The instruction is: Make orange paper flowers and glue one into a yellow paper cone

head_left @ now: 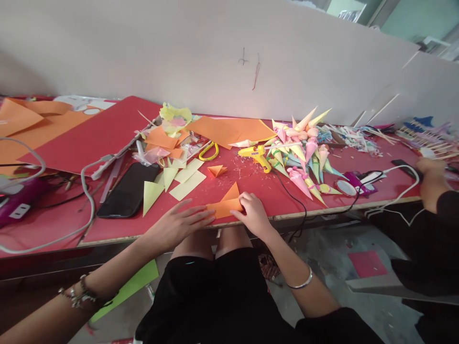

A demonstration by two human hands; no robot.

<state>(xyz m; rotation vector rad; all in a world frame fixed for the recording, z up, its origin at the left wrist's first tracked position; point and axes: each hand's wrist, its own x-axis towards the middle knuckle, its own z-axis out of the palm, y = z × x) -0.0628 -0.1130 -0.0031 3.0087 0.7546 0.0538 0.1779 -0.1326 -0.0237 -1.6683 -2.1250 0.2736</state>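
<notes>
A partly folded sheet of orange paper [225, 209] lies at the table's front edge, with a pointed flap sticking up at the back. My left hand [181, 220] rests with its fingers stretched out, the tips touching the paper's left end. At the right end, my right hand [254, 213] pinches the paper between thumb and bent fingers. Just beyond sits a small folded orange paper piece [217, 170]. A yellow glue gun [256, 155] lies behind my right hand. Pale yellow paper pieces [187, 185] are spread beyond my left hand.
A black phone [128, 191] lies to the left, near a purple power strip [21, 200] and a white cable. Pastel paper cones [297, 153] are heaped at the right. Yellow-handled scissors [209, 152] lie mid-table. Another person's hand [432, 179] is at far right.
</notes>
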